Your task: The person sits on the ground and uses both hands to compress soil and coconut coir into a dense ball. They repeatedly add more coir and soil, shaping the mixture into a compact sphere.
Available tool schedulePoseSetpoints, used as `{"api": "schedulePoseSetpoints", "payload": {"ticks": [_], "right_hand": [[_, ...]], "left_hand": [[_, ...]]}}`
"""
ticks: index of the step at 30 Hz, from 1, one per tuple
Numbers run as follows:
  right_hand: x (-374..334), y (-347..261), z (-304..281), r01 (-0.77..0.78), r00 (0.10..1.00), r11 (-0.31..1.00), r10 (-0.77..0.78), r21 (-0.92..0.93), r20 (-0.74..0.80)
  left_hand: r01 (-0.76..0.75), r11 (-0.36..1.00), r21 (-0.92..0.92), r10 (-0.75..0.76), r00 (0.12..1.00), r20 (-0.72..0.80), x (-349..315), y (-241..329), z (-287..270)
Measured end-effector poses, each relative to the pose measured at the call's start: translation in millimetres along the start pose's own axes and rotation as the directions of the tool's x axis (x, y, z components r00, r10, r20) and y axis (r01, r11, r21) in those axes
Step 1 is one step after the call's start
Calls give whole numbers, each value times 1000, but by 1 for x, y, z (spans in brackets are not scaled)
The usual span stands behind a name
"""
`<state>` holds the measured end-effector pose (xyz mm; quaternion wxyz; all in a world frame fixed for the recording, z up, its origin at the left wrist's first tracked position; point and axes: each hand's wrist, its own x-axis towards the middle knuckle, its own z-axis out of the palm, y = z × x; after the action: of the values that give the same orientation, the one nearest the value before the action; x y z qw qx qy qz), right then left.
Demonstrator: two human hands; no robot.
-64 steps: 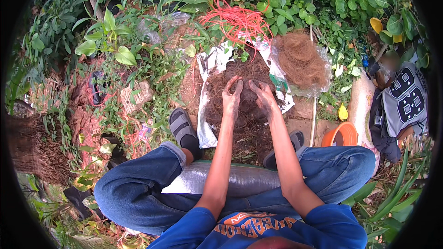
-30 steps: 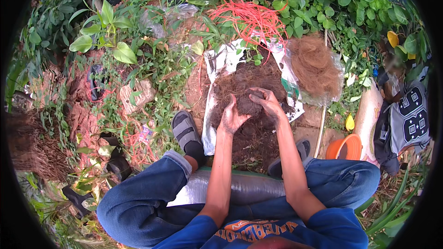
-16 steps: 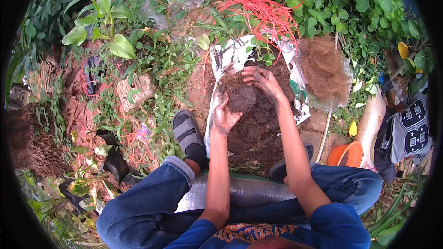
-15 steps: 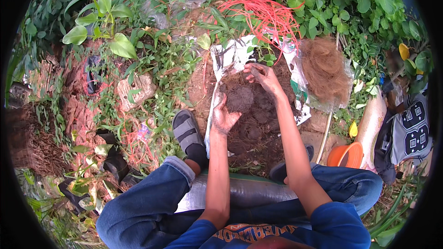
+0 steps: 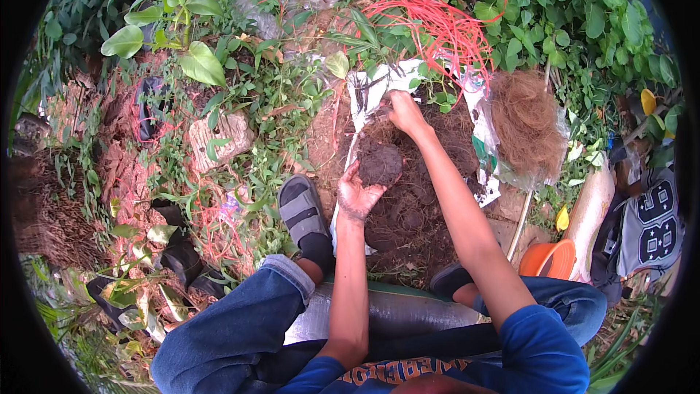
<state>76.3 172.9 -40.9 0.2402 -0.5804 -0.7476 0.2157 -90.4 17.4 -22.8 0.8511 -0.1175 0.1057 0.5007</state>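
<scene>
My left hand (image 5: 357,195) cups a round, dark clump of soil (image 5: 380,164) from its lower left side, thumb and fingers around it. Farther up, over the top left part of a white plastic sack (image 5: 370,91), is my right hand (image 5: 405,112) with its fingers drawn together. Whatever those fingers pinch is hidden or too small to make out. Dark soil mixed with fibres (image 5: 394,228) is heaped on the sack below both hands, and several lumps lie in it.
Brown coconut-like fibre (image 5: 526,124) lies on clear plastic to the right. Tangled red strips (image 5: 441,25) lie beyond the sack. An orange pot (image 5: 541,259) stands near my right knee. A stone-like block (image 5: 221,140) lies on the left, with leafy plants around.
My right hand has gone from spread fingers to drawn-in ones, a little farther left over the sack. My left hand now supports the soil clump more closely. The whole view has shifted slightly.
</scene>
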Motion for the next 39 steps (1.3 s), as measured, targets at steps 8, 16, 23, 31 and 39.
{"api": "schedulePoseSetpoints", "payload": {"ticks": [8, 16, 23, 31, 39], "right_hand": [[14, -52, -56, -5, 973, 879, 115, 478, -201], [26, -108, -93, 104, 992, 216, 47, 971, -117], [25, -108, -98, 72, 997, -43, -5, 997, -72], [-11, -78, -109, -87, 994, 162, 83, 983, 75], [-68, -138, -189, -98, 995, 119, 27, 988, 95]], "left_hand": [[-18, 999, 41, 18, 1000, -7, 1, 0, -4], [-15, 999, 45, 19, 995, -98, 0, 1, 2], [-38, 998, 44, 40, 998, -41, 3, 3, -12], [-36, 999, -39, 35, 999, -17, 4, 1, -8], [45, 999, 4, -45, 998, 47, 2, -14, 0]]}}
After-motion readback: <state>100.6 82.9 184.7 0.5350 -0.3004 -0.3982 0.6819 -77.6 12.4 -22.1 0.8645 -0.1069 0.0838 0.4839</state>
